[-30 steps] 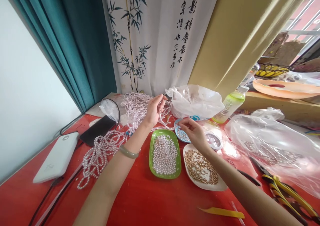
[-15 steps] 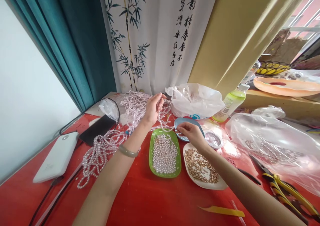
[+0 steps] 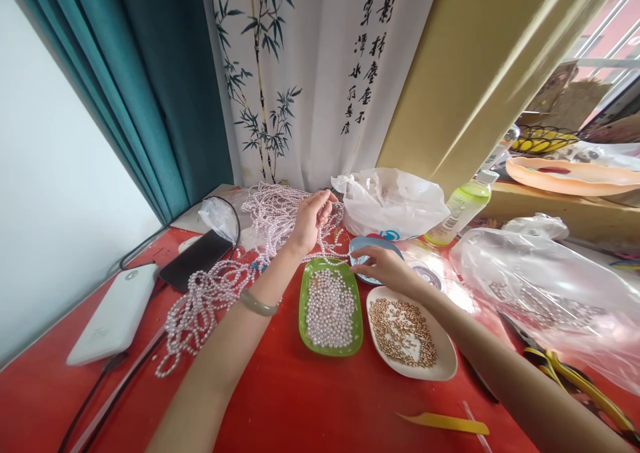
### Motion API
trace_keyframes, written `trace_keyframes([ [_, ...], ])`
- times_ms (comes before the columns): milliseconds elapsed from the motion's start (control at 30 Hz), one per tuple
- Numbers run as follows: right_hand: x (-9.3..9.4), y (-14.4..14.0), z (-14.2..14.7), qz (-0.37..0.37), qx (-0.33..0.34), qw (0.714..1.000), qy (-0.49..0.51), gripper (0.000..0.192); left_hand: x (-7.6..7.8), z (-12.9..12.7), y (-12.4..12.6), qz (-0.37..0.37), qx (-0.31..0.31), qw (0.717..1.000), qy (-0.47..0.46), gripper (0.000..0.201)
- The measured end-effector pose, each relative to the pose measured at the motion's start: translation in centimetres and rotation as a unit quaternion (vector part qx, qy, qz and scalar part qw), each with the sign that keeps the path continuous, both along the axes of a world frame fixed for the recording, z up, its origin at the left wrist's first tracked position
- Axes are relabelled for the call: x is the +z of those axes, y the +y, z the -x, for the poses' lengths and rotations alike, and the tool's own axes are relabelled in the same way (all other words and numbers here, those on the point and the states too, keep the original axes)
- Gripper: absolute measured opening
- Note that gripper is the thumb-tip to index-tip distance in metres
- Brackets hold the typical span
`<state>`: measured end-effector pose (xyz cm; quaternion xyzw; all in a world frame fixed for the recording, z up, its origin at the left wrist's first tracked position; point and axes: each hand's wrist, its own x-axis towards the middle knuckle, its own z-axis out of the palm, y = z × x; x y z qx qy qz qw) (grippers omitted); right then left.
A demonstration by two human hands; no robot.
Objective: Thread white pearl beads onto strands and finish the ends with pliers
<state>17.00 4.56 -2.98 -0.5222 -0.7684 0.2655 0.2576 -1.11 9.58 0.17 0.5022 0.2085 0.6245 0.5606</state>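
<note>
Left hand (image 3: 309,218) pinches a raised pearl strand (image 3: 327,236); at its four o'clock, right hand (image 3: 385,269), fingers loosely open, hovers by the blue dish (image 3: 373,243).

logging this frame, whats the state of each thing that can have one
left hand: raised, pinching a bead strand
right hand: low over the blue dish, fingertips pinched
green tray: full of loose pearls
white dish: holds gold beads
bottle: capped, tilted
phone: screen dark
</note>
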Motion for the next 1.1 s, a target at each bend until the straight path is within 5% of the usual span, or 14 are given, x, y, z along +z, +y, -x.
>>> trace_keyframes([
  [133,3.8,1.0,0.8,-0.031,-0.019,0.999,0.011,0.025,-0.1,-0.3,-0.1,-0.008,-0.006,1.0,0.009,0.024],
  [367,8.0,3.1,5.6,-0.009,-0.009,0.969,0.248,0.026,-0.2,-1.1,-0.8,-0.006,-0.001,1.0,0.022,0.027],
  [833,10.0,6.1,8.6,0.009,-0.136,0.867,0.48,0.021,-1.1,-2.1,-0.9,-0.039,0.001,0.999,0.028,0.027],
  [1100,11.3,8.1,9.5,0.008,-0.164,0.806,0.569,0.024,-2.0,-2.1,-1.4,-0.022,0.065,0.996,0.059,0.028],
])
